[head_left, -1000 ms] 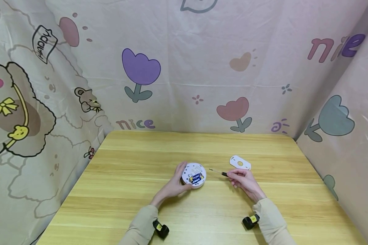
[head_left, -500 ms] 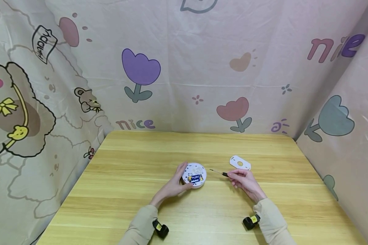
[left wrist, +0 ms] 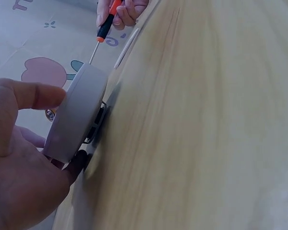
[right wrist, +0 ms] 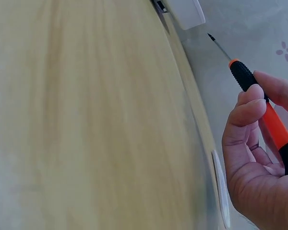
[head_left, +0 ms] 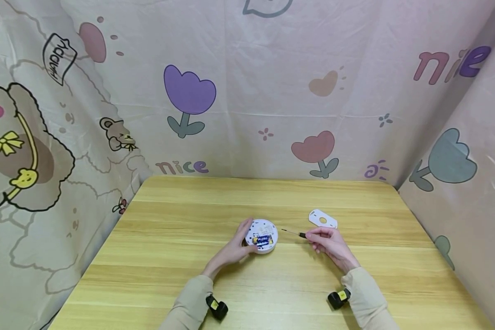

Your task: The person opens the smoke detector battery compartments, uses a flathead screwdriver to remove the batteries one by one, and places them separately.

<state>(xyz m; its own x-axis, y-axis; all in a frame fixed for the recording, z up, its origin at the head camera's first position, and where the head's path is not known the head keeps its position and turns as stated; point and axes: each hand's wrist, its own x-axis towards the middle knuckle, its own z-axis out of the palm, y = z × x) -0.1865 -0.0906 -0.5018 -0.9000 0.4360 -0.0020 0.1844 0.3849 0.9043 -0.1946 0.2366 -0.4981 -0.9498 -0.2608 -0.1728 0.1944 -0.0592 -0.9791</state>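
Note:
My left hand [head_left: 233, 247] grips a round white battery device [head_left: 267, 225] by its left side, thumb at the near edge. Blue-and-yellow batteries [head_left: 263, 240] lie in its upward face. In the left wrist view the white side wall of the device [left wrist: 79, 112] shows, with a black frame-like part under it. My right hand [head_left: 332, 245] pinches a small screwdriver [head_left: 302, 234] with an orange and black handle [right wrist: 277, 127]. Its thin shaft points left, and the tip stands a short way from the device's right edge in the head view.
A white oblong plate [head_left: 316, 219] with a round hole lies on the wooden table [head_left: 198, 206] just beyond my right hand. Black wrist cameras [head_left: 217, 308] hang at both sleeves. Printed cloth [head_left: 247, 91] hangs behind the table and at both sides.
Over the first half second the device turned slightly in my left hand, so its batteries lie more level in the head view. The right hand and screwdriver have barely shifted.

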